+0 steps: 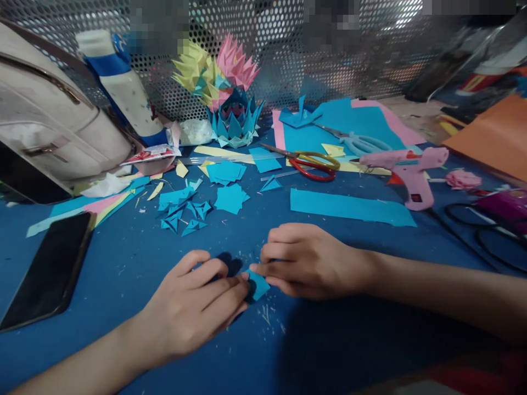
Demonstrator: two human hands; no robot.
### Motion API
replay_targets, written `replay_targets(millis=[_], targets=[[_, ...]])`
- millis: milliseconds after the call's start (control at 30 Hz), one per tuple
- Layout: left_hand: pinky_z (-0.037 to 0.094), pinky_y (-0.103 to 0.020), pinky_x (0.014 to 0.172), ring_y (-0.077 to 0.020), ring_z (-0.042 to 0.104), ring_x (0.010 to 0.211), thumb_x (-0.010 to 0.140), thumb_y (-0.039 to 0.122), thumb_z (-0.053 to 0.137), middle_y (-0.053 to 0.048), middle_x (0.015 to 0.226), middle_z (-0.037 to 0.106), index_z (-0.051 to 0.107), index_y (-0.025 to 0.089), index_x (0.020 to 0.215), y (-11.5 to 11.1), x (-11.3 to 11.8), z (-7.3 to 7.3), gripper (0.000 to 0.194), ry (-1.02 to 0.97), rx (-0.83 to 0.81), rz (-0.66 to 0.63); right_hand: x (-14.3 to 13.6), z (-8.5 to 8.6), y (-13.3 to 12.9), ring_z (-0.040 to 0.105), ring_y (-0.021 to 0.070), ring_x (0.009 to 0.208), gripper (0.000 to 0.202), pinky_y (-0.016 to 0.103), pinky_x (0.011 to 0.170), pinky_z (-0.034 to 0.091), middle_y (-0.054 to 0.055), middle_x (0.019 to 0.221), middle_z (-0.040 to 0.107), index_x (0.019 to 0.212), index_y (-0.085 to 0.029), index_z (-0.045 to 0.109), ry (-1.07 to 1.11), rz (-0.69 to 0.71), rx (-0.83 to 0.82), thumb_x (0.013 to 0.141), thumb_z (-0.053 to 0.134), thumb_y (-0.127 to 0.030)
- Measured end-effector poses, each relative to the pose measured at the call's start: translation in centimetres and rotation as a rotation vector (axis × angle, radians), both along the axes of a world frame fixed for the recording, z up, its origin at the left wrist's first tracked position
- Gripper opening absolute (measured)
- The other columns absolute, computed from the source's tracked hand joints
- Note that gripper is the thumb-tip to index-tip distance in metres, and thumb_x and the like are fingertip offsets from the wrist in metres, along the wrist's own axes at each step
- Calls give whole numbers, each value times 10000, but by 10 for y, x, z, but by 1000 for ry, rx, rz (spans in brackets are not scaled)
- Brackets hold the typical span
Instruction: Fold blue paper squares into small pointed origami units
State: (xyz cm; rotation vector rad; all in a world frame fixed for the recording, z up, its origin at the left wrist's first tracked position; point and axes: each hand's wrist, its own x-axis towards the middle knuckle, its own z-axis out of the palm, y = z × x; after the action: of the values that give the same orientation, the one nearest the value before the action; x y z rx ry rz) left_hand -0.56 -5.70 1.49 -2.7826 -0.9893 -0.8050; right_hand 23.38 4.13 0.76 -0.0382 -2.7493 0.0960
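Note:
A small blue piece of paper (258, 286) lies low over the blue table (164, 378), between my two hands. My left hand (197, 302) grips its left side, fingers bent and pressed together. From the right, my right hand (308, 260) pinches its upper right edge with curled fingers. Part of the paper is hidden under the left fingertips. Beyond the hands are folded blue pieces (177, 206), a stack of blue squares (231, 198), more cut squares (225, 172) and a long blue strip (349, 207).
A black phone (49, 269) lies at the left. Behind are paper flowers (234, 118), a bottle (123, 88) and a bag (53, 109). Red-and-yellow scissors (315, 164), light blue scissors (366, 144) and a pink glue gun (411, 170) with a black cord lie at the right.

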Motion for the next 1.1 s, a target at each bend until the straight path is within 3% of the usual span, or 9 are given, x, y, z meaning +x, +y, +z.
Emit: replay_targets(millis=[100,233,333,467,567,733,867,1100], targets=[[377,-351,814,-165,585,811,997,134,535,-17,891,750,643,121,1100,0,-5,-3,150,4,-71,-24,0,-2,-1,529,169,878,235,328,820,420,43,986,641,1125,-172,628,3,-11,-14,1032,439,-276],[353,-345,823,-163,578,826,1028,144,479,-3,881,717,622,183,1176,3,-8,-6,210,-39,-235,2,-3,-4,0,494,166,807,281,307,717,379,39,969,636,1081,-196,635,-73,-44,-62,1039,436,-391],[351,-327,804,-151,579,811,1046,229,478,10,864,701,641,218,1104,6,-6,-4,173,-152,-365,53,-7,-3,0,479,178,784,356,313,683,346,43,929,630,1017,-190,642,-121,-77,-100,1043,392,-443],[335,-349,852,-165,592,866,1024,381,521,7,959,728,661,231,964,10,-2,1,214,-198,-463,8,-9,0,0,489,184,813,405,313,708,352,51,953,630,1044,-185,641,-142,-82,-190,1046,354,-471],[321,-353,856,-165,590,892,1031,331,515,9,976,720,663,232,903,12,-1,2,219,-202,-474,-3,-9,0,0,491,188,830,350,316,726,357,50,971,634,1065,-186,639,-137,-71,-207,1039,402,-442],[308,-335,815,-187,561,941,973,280,627,4,1030,651,623,230,990,11,3,0,53,-161,-514,165,-8,-3,0,479,201,844,307,315,725,350,62,978,625,1100,-168,622,-126,-80,-199,1017,474,-424],[302,-329,835,-201,545,981,890,296,738,10,1044,609,586,234,1007,13,7,0,201,-108,-624,265,-8,-3,-1,467,206,857,373,303,749,353,75,982,612,1080,-148,610,-87,-140,-307,939,600,-493],[284,-315,809,-176,560,921,863,208,761,40,951,605,597,224,891,12,13,4,166,-120,-686,289,-10,-1,-8,484,179,864,178,302,785,335,25,901,583,927,-169,608,-65,-221,-515,884,716,-304]])
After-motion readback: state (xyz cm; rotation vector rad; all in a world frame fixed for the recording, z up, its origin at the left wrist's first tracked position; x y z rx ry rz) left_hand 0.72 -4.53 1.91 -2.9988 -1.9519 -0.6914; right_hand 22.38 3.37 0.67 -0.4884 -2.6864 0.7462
